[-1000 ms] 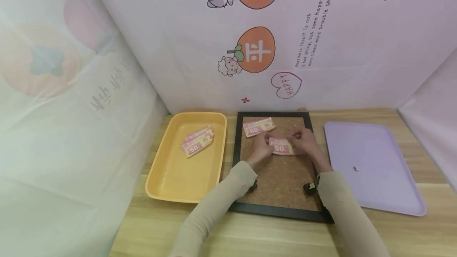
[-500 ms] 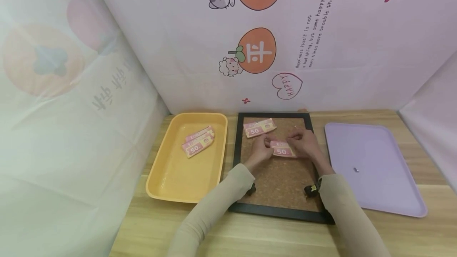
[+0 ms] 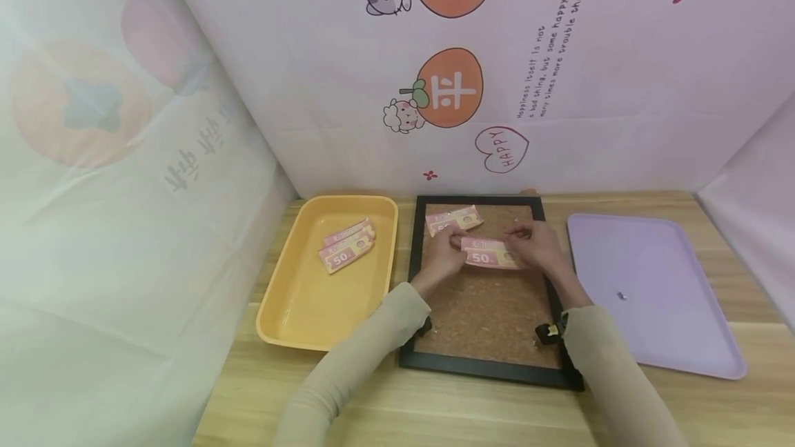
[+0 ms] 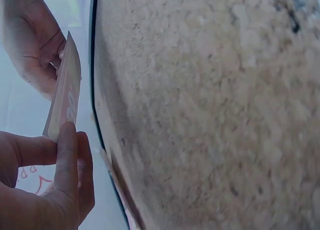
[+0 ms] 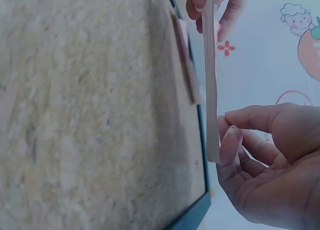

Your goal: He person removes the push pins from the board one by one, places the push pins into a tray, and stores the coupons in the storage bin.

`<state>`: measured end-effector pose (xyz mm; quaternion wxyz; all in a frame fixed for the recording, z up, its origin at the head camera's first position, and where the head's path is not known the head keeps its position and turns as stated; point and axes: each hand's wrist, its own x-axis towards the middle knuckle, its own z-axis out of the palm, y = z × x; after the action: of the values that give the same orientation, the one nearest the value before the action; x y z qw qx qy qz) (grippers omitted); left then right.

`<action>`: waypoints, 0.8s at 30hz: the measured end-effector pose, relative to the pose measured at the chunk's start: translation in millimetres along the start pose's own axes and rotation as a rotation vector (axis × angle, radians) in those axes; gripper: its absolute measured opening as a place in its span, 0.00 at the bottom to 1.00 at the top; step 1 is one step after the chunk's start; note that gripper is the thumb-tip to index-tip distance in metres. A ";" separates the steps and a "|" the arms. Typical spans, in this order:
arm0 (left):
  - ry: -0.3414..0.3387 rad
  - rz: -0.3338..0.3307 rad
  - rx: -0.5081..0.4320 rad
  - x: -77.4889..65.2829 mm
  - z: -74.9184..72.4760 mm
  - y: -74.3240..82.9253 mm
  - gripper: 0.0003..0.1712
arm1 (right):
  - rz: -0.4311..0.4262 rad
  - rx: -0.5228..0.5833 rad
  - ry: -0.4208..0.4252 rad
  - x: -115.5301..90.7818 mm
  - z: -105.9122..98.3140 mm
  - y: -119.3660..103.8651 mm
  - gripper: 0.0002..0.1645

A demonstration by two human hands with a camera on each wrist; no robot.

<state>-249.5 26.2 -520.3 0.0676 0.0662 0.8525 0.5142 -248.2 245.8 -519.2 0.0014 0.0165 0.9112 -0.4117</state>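
Observation:
Over a cork board (image 3: 484, 309) with a black frame, a pink-and-yellow coupon (image 3: 483, 255) marked 50 hangs raised from the cork. My left hand (image 3: 442, 254) pinches its left end between thumb and fingers, plain in the left wrist view. At the other end is my right hand (image 3: 539, 248). Its thumb and index fingertips come together against the coupon's wall-side face (image 5: 212, 90) in the right wrist view; I cannot tell whether something small sits between them. Another coupon (image 3: 456, 216) lies at the board's upper left, partly covered by my left hand.
A yellow tray (image 3: 298, 330) on the left holds more coupons (image 3: 346, 252), overlapping. On the right is a lilac tray (image 3: 658, 261) with one small metallic piece (image 3: 622, 296). A printed white cloth (image 3: 348, 88) stands behind the wooden table (image 3: 385, 399).
The coupon between my hands has shifted left and lifts higher now. My left hand has moved left, overlapping the coupon on the board. My right hand has shifted slightly right.

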 end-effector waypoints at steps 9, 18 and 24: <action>-0.032 0.025 -0.006 -7.7 -19.0 8.5 0.23 | -0.035 0.023 -0.013 -7.4 -9.9 -14.0 0.16; -0.003 0.062 -0.001 -14.9 -41.2 12.2 0.23 | -0.083 0.043 0.020 -11.5 -23.4 -8.4 0.15; 0.010 0.076 -0.050 -16.6 -55.7 10.7 0.22 | -0.102 -0.006 0.028 -17.5 -33.3 -3.4 0.15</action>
<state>-242.9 -20.1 -484.3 0.0453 0.0941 0.8366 0.5377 -230.5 268.1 -494.4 -0.0324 -0.0241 0.9121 -0.4081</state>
